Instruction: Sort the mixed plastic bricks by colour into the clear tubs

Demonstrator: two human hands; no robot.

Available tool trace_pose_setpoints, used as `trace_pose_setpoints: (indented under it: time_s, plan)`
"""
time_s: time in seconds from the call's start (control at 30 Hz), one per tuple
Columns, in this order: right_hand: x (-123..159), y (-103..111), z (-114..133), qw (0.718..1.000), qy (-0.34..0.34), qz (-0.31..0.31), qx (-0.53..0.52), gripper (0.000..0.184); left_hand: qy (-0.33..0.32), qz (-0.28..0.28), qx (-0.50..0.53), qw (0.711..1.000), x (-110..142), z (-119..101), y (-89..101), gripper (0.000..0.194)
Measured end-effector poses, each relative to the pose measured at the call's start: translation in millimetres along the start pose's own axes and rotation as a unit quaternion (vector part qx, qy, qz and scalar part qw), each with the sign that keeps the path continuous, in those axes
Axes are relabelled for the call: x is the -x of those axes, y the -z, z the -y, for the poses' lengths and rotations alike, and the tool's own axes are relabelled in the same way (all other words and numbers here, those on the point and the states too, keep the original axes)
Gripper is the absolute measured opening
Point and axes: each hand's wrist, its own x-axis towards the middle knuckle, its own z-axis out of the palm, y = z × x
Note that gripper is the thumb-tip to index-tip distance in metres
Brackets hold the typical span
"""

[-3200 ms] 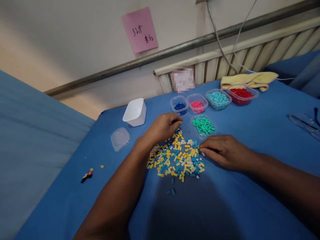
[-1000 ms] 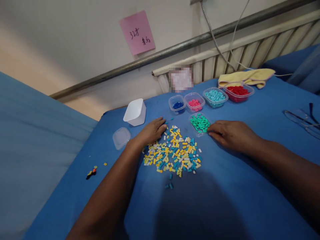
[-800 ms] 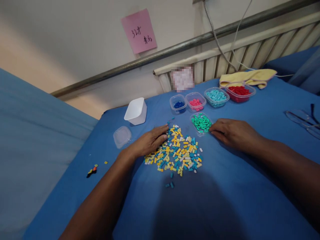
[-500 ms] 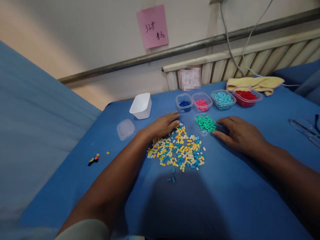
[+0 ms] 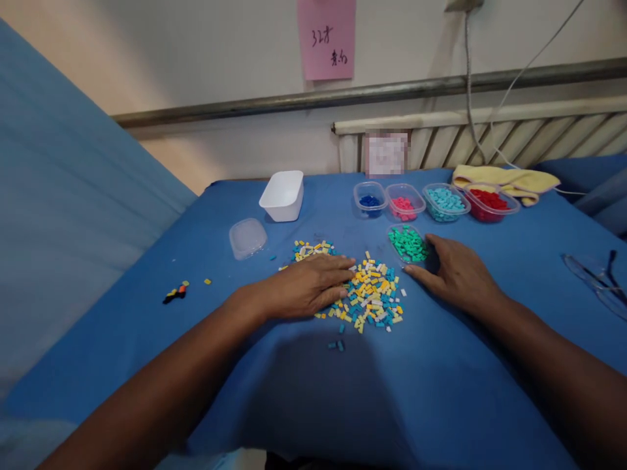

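Head view: left hand [image 5: 306, 287] lies flat and unclenched, palm down on the left part of the mixed bead pile [image 5: 365, 294] on the bench [image 5: 441, 391]. Right hand [image 5: 453, 274] rests loose, holding nothing, just right of the pile, fingertips beside the green tub [image 5: 407, 243] (other tubs lie beyond). Best to sweep slowly with flat fingers so no beads skid off.

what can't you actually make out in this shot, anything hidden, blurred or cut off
Head view only:
- Bricks under the left hand: its palm lies flat on the mixed pile and covers them.
- Patch on the radiator: pixelated, unreadable.
- Pink note: top edge cuts it off; handwriting too small to read.
- Glasses: partly cut by the right edge.
- Right hand: hides part of the green tub rim.
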Motion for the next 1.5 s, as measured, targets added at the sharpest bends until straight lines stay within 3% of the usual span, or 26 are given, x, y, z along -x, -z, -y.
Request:
trace_pose_setpoints:
  time_s: [0.13, 0.23, 0.33, 0.4, 0.5, 0.6, 0.73, 0.87, 1.03, 1.17, 1.33, 1.5]
  plan:
    - [-2, 1, 9, 0.999, -0.033, 0.01, 0.018, 0.093, 0.022, -0.071, -0.042, 0.996, 29, 16, -1.5, 0.049]
    - [-6, 3, 18, 0.998, -0.046, 0.03, 0.044, 0.095, 0.09, -0.119, -0.066, 0.987, 39, 41, -9.6, 0.059]
    - [-11, 6, 28, 0.994, -0.059, 0.053, 0.073, 0.089, 0.167, -0.121, -0.07, 0.976, 41, 56, -22.6, 0.07]
    - [-15, 10, 34, 0.991, -0.076, 0.062, 0.094, 0.08, 0.184, -0.117, -0.043, 0.975, 43, 55, -29.1, 0.075]
    - [-21, 15, 43, 0.985, -0.101, 0.074, 0.118, 0.066, 0.131, -0.114, 0.037, 0.984, 47, 41, -31.0, 0.072]
    - [-24, 19, 48, 0.979, -0.134, 0.096, 0.12, 0.057, 0.107, -0.152, 0.064, 0.981, 52, 32, -27.7, 0.065]
    - [-21, 22, 51, 0.972, -0.183, 0.114, 0.095, 0.065, 0.205, -0.215, -0.02, 0.955, 54, 50, -28.3, 0.068]
    - [-10, 25, 56, 0.976, -0.176, 0.103, 0.07, 0.066, 0.272, -0.192, -0.036, 0.942, 54, 70, -34.8, 0.075]
    - [-18, 32, 84, 0.992, -0.113, 0.055, 0.033, 0.065, 0.216, -0.191, 0.007, 0.958, 49, 57, -41.3, 0.072]
    - [-56, 28, 125, 0.996, -0.066, 0.06, -0.003, 0.053, 0.121, -0.194, 0.048, 0.972, 45, 42, -46.9, 0.066]
    - [-116, 2, 170, 0.988, -0.118, 0.093, 0.018, 0.055, 0.085, -0.199, 0.059, 0.974, 45, 39, -53.5, 0.058]
    - [-161, -34, 188, 0.984, -0.154, 0.09, 0.029, 0.063, 0.072, -0.21, 0.033, 0.975, 47, 39, -54.6, 0.052]
